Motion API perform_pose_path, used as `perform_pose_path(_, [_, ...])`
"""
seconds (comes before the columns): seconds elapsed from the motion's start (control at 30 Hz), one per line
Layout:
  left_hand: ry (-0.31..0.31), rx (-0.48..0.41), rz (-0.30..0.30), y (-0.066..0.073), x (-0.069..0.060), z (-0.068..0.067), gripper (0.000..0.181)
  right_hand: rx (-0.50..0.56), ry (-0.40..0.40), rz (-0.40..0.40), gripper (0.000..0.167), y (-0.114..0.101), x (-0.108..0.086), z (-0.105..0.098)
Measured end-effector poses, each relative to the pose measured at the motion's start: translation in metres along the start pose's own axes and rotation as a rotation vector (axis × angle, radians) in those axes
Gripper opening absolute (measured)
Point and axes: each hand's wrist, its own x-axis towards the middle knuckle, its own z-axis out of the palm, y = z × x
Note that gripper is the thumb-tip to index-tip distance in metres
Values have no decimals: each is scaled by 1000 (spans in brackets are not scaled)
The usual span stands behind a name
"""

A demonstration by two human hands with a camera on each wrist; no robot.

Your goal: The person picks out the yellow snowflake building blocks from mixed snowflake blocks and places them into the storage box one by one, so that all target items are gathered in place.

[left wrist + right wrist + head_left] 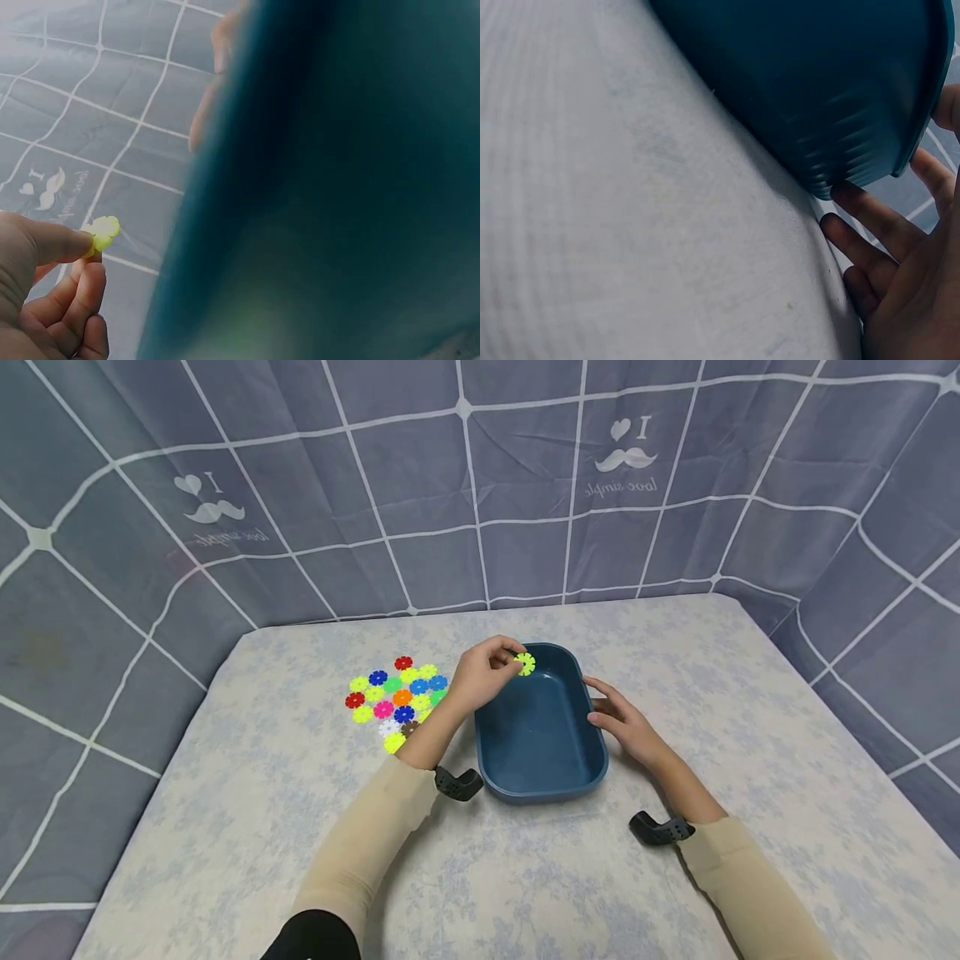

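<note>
fingers and thumb of the left hand pinch a yellow-green flower disc; i see it over the far left corner of the blue bin. on the bin's right side, fingers of the right hand are spread, apparently touching its wall, though my wrist view is dim. coloured discs lie left of the bin on the table; behind it hangs a grey-blue curtain.

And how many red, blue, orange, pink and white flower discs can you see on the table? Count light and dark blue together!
Red discs: 2
Blue discs: 4
Orange disc: 1
Pink disc: 1
White disc: 1
Total in view: 9
</note>
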Motion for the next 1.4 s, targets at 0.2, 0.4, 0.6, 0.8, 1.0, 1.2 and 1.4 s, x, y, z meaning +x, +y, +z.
perform_pose_path(0.2, [-20,-17,-13,4,7,2,19,-8,12,20,59,-2,2,1])
perform_pose_path(0.4, [-18,8,-35,10,12,0,20,-17,14,31,59,-2,2,1])
perform_pose_path(0.6, [-32,44,-43,18,22,1,20,-23,18,33,59,1,0,1])
perform_pose_path(0.8, [-49,48,-42,23,33,9,21,-20,17,31,59,1,0,1])
perform_pose_path(1.0, [-83,80,-128,19,40,20,21,-23,18,38,59,1,1,1])
perform_pose_path(1.2, [-127,181,-174,11,42,27,20,-10,16,40,59,0,2,2])
perform_pose_path(1.4, [-155,210,-206,1,43,35,16,-9,11,24,59,1,1,0])
